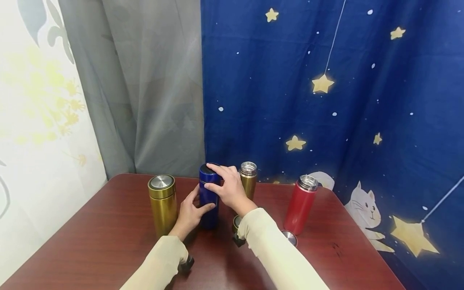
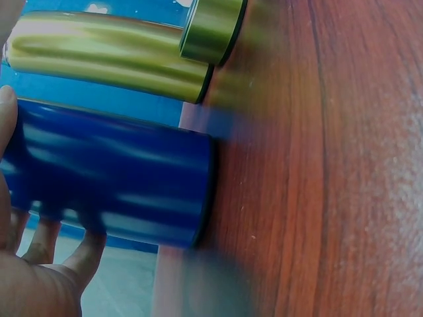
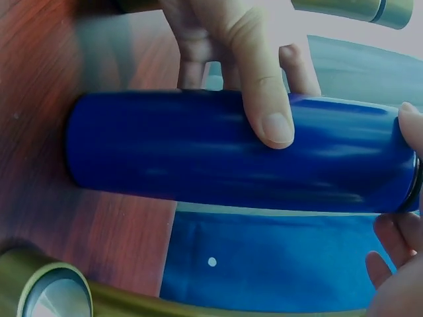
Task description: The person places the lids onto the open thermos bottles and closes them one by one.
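Note:
A dark blue thermos bottle (image 1: 209,203) stands upright on the table between both hands. The left hand (image 1: 191,212) holds its body from the left, with the thumb across the front, as the right wrist view shows on the blue thermos (image 3: 178,148). At the top, the right hand (image 1: 230,186) grips the blue lid (image 1: 206,169), its thumb on the near side and fingers over the far edge. Whether the lid is loose cannot be told. In the left wrist view, the blue thermos's lower body (image 2: 119,172) and base rest on the wood.
A gold thermos (image 1: 163,209) with its lid on stands left. Behind the right hand is an uncapped gold thermos (image 1: 249,181), its gold lid (image 1: 237,222) nearby. To the right stands an uncapped red thermos (image 1: 300,205), with a lid (image 1: 290,237) before it. Curtains hang behind the table (image 1: 90,241).

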`<state>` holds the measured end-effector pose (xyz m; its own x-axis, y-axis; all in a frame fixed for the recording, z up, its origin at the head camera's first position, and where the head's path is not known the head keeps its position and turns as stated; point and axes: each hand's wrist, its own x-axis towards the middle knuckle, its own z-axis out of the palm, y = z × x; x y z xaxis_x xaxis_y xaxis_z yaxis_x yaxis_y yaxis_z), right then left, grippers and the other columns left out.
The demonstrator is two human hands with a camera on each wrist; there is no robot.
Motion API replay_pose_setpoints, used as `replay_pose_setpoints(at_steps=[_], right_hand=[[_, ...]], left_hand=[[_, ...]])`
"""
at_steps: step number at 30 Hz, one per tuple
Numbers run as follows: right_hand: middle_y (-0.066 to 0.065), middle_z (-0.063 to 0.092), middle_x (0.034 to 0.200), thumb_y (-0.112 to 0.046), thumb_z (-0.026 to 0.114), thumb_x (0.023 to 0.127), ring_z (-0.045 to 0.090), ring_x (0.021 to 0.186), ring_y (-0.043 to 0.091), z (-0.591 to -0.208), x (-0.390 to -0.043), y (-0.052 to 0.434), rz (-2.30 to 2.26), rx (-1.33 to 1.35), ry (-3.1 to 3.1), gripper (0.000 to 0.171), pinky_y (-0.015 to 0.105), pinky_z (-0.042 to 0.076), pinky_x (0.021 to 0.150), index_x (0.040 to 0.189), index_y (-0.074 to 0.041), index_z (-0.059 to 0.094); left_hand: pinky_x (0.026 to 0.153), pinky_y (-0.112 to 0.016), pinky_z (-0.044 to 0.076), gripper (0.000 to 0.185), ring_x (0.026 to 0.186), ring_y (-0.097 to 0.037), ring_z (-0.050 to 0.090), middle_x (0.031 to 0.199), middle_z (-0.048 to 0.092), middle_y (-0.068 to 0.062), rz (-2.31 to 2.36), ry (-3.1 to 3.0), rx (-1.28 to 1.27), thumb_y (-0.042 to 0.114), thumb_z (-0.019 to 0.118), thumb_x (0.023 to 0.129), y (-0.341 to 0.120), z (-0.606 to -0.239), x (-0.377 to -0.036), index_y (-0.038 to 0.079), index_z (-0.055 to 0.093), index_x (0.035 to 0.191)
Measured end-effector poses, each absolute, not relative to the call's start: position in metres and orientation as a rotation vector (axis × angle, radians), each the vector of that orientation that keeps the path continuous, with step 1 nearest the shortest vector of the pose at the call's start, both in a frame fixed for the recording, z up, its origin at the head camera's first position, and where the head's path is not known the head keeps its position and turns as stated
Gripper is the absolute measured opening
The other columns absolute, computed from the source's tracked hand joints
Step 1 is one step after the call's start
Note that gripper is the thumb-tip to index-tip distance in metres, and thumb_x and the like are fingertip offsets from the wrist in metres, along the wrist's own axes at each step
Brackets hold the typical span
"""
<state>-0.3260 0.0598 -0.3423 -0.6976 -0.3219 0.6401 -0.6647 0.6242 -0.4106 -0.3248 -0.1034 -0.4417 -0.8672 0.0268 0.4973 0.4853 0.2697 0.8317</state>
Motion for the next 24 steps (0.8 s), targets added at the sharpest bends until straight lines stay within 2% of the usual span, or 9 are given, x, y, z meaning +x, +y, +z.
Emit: replay_pose_setpoints(at_steps=[11, 17, 20, 24], right_hand=[[0.001, 0.068, 0.114, -0.045, 0.078, 0.079, 0.048, 0.095, 0.019, -0.3446, -0.3238, 0.0594, 0.654, 0.7, -2.253, 0.064, 0.037, 0.04, 0.084, 0.136, -0.026, 0.059], [0.002, 0.059, 0.102, -0.044, 0.078, 0.079, 0.045, 0.093, 0.019, -0.3452, -0.3223, 0.0572, 0.681, 0.686, -2.227, 0.061, 0.036, 0.039, 0.081, 0.134, -0.027, 0.061], [0.005, 0.059, 0.11, -0.042, 0.076, 0.083, 0.047, 0.099, 0.021, -0.346, -0.3211, 0.0577, 0.717, 0.706, -2.232, 0.056, 0.039, 0.041, 0.085, 0.135, -0.028, 0.06], [0.01, 0.051, 0.137, -0.035, 0.064, 0.092, 0.041, 0.127, 0.027, -0.3468, -0.3214, 0.0603, 0.889, 0.799, -2.276, 0.049, 0.049, 0.036, 0.103, 0.138, -0.025, 0.055]], left_hand=[[0.086, -0.049, 0.052, 0.084, 0.102, -0.034, 0.065, 0.124, 0.062, -0.019, -1.635, -2.153, -0.477, 0.02, 0.084, 0.078, -0.1038, -0.4403, -0.324, 0.01, 0.04, 0.149], [0.085, -0.049, 0.053, 0.084, 0.101, -0.033, 0.066, 0.122, 0.063, -0.018, -1.641, -2.145, -0.47, 0.018, 0.084, 0.077, -0.1033, -0.4403, -0.3244, 0.012, 0.041, 0.149], [0.085, -0.048, 0.053, 0.084, 0.101, -0.034, 0.066, 0.122, 0.062, -0.019, -1.635, -2.149, -0.463, 0.018, 0.084, 0.077, -0.103, -0.441, -0.3247, 0.01, 0.04, 0.149], [0.086, -0.049, 0.052, 0.086, 0.102, -0.037, 0.065, 0.123, 0.061, -0.022, -1.627, -2.15, -0.461, 0.018, 0.085, 0.076, -0.102, -0.4405, -0.3243, 0.007, 0.039, 0.149]])
